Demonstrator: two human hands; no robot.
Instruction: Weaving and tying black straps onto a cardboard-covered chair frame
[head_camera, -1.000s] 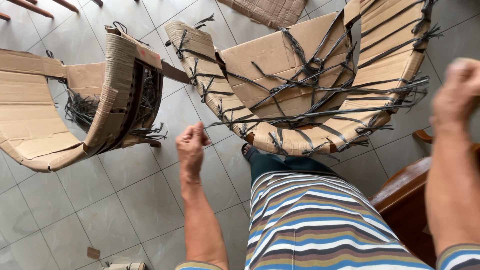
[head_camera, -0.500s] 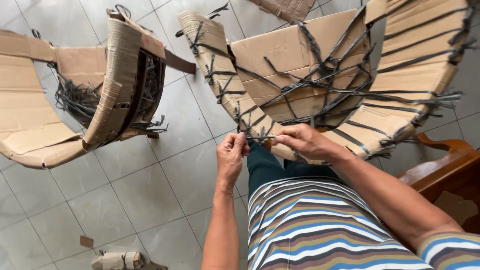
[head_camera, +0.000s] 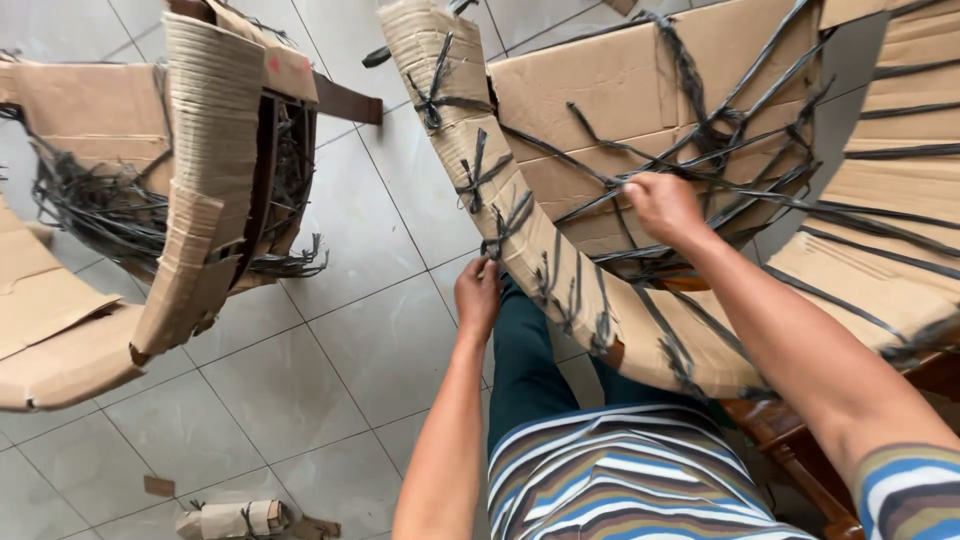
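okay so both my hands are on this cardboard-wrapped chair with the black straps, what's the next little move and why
Probably pull the black strap under your right hand taut, while your left hand steadies the cardboard-wrapped rim: several straps there cross loosely with frayed ends.

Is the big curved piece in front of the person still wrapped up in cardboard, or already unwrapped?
Still wrapped. Brown cardboard covers the curved piece, and black plastic straps are knotted around it. The left hand and right hand touch the straps.

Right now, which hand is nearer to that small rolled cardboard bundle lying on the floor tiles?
Left. The left hand grips a black strap at the wrapped chair's lower edge, above and right of the cardboard bundle. The right hand is farther off, up on the straps inside the chair.
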